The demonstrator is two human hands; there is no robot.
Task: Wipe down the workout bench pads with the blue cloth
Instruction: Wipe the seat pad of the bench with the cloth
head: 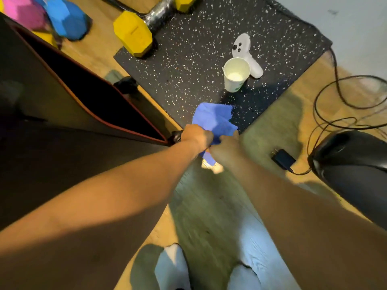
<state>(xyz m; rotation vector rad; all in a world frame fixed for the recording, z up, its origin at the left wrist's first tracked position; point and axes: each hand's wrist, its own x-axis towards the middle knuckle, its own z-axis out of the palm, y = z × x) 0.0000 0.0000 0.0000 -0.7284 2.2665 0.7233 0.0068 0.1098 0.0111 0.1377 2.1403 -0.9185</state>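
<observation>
The blue cloth [213,120] is bunched between both hands, low over the floor at the corner of the speckled mat. My left hand [195,136] grips its left side and my right hand [225,149] grips its lower right part; a flap of cloth sticks up beyond the fingers. The workout bench's black pad with red piping [62,95] fills the left side, its corner just left of my left hand. Much of the pad lies in shadow.
A black speckled rubber mat [188,65] holds a white paper cup [236,74], a white controller [245,53] and a yellow dumbbell [134,36]. Blue and pink dumbbells [65,17] lie top left. A black charger [283,159], cables [343,101] and a dark rounded object [354,162] are at the right. My socked feet [171,268] are below.
</observation>
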